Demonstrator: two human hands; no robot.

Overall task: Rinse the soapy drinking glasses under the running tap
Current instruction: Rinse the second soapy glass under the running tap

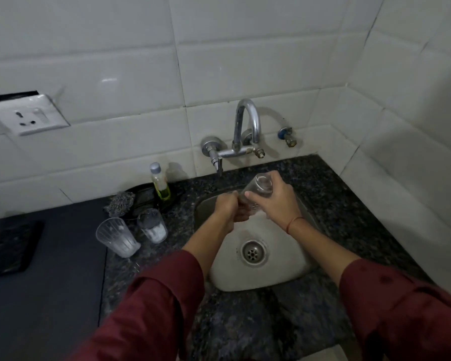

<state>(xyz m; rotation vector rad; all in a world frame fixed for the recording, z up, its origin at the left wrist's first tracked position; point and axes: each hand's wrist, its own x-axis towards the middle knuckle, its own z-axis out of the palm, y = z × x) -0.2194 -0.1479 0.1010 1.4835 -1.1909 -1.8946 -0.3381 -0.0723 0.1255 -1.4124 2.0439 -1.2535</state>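
Over the steel sink (281,272) my right hand (276,201) grips a clear drinking glass (261,187), tilted with its base up and toward the wall. My left hand (228,205) is at the glass's lower mouth end, fingers curled against or into it. The glass sits below the curved chrome tap (246,126); I cannot make out a water stream. Two more glasses stand on the counter left of the sink: a ribbed one (116,237) and a shorter one (153,225) with white foam inside.
A small bottle of yellow-green liquid (160,182) and a steel scrubber (120,203) sit by the wall on the dark granite counter (245,321). A dark mat (8,248) lies at far left. A wall socket (28,115) is above it. The drain (253,252) is open.
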